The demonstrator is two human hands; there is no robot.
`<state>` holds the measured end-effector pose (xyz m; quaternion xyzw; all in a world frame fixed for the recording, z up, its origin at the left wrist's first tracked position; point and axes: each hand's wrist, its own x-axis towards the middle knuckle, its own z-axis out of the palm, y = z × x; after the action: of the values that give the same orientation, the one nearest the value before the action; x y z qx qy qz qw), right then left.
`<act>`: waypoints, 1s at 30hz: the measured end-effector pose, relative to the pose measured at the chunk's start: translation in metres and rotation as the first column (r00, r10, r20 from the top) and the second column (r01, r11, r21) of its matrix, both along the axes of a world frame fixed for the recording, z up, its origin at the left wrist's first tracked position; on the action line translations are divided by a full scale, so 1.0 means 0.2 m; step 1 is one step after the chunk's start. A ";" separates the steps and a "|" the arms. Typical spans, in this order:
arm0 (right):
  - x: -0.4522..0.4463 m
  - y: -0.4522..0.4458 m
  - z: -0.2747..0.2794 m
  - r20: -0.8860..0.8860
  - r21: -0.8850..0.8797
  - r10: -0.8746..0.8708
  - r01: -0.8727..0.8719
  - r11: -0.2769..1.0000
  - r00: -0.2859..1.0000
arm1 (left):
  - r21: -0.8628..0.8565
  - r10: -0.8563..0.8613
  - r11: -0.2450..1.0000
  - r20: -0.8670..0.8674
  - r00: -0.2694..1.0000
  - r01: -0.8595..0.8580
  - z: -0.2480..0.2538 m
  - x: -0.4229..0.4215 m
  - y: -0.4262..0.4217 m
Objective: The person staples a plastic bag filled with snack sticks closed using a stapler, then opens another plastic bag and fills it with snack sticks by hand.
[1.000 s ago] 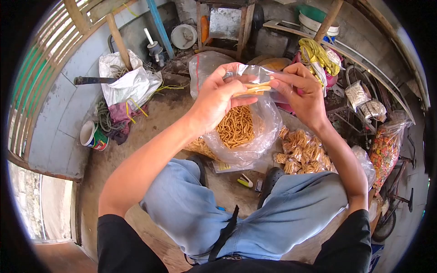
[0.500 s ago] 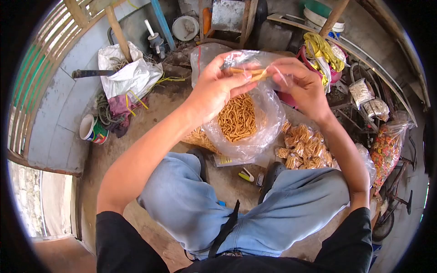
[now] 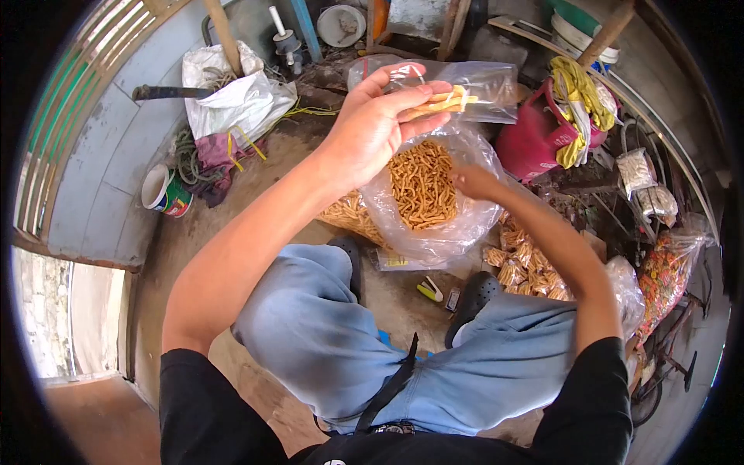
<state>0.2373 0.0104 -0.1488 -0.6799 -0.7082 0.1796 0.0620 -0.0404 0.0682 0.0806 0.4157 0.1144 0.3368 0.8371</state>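
Observation:
My left hand (image 3: 380, 116) is closed around a small clear plastic bag (image 3: 496, 89) with a few stick-shaped snacks (image 3: 438, 105) in it. The bag's wide end stretches out to the right, flat and unfilled. Below, a large clear plastic sack (image 3: 380, 198) stands open on the floor, holding a heap of brown snack sticks (image 3: 422, 186). My right hand (image 3: 477, 183) is at the right side of this sack's mouth, smeared by motion, and its fingers cannot be made out clearly.
Packed snack bags (image 3: 531, 267) lie beside my right leg. A green stapler (image 3: 429, 290) and a small box (image 3: 452, 299) rest between my feet. A pink tub (image 3: 535, 139) with yellow cloth is at right. A white sack (image 3: 232, 116) and a bucket (image 3: 165, 191) are at left.
My right hand has let go of the small bag and moved down to the large sack's mouth. My left hand still holds the small bag, which now extends rightward. The view has shifted slightly.

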 end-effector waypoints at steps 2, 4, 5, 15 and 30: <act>-0.02 0.06 -0.27 0.003 -0.003 -0.019 0.019 1.000 1.000 | 0.004 -0.010 1.000 0.028 1.000 0.010 0.00 0.00 0.00; -0.10 0.12 -0.38 0.006 -0.006 -0.039 0.039 0.999 0.999 | 0.003 0.013 1.000 0.020 1.000 -0.013 0.01 -0.01 0.00; -0.17 0.15 -0.42 -0.050 -0.026 -0.229 0.228 0.973 0.972 | 0.033 0.011 0.999 0.019 1.000 -0.012 0.01 -0.01 0.01; -0.32 0.19 -0.56 -0.019 -0.081 -0.586 0.583 0.808 0.810 | 0.109 0.033 0.994 -0.024 0.999 -0.030 -0.01 -0.03 0.04; -0.07 -0.19 1.12 -0.702 0.324 -0.185 0.540 0.777 0.688 | 0.040 0.017 0.999 0.015 1.000 -0.017 0.00 0.06 0.01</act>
<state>0.2225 -0.0280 0.0745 -0.6672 -0.5098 0.1884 0.5093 -0.0291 0.0698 0.0808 0.4290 0.1050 0.3491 0.8265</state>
